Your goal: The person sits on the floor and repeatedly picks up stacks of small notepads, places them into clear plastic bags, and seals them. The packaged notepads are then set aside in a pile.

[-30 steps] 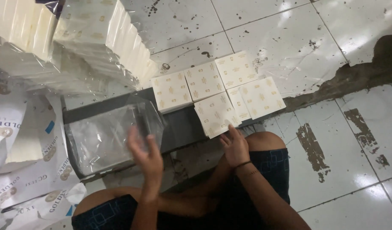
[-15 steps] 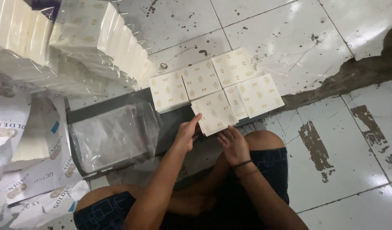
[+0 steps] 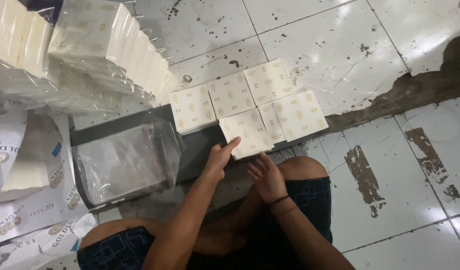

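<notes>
Several cream square paper packs with gold prints lie side by side on the floor, in two rows. The front pack [image 3: 246,134] lies closest to my knees. My left hand [image 3: 219,159] reaches forward, and its thumb and fingertips touch that pack's left lower corner. My right hand [image 3: 266,175] hovers just below the same pack's front edge with fingers apart and nothing in it. Behind it lie the other packs [image 3: 230,94].
A pile of clear plastic bags [image 3: 125,161] rests on a dark flat board [image 3: 195,152] to my left. Plastic-wrapped stacks of cream packs [image 3: 115,45] stand at the upper left. White printed sacks [image 3: 25,200] lie at the far left. The tiled floor [image 3: 390,165] is stained.
My left hand left the clear plastic bags and swung right to the front cream pack. My right hand moved slightly down and opened near that pack's edge.
</notes>
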